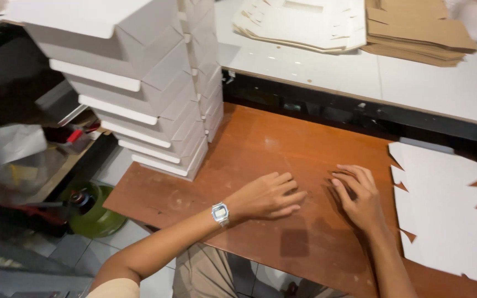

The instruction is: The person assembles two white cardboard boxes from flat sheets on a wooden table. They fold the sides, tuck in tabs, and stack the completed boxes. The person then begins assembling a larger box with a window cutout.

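Left hand [269,194]: we rest it flat on the counter [260,143], fingers released.
Right hand [360,194]: flat, empty, just beside the white blanks [448,215].
Beyond fingertips: stacked boxes [155,105].

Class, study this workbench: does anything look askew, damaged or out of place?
The stack of folded white boxes at the brown board's left corner leans, each box offset from the one below. Otherwise nothing stands out: the flat white blanks lie at the right, and the left hand and right hand rest empty on the board.
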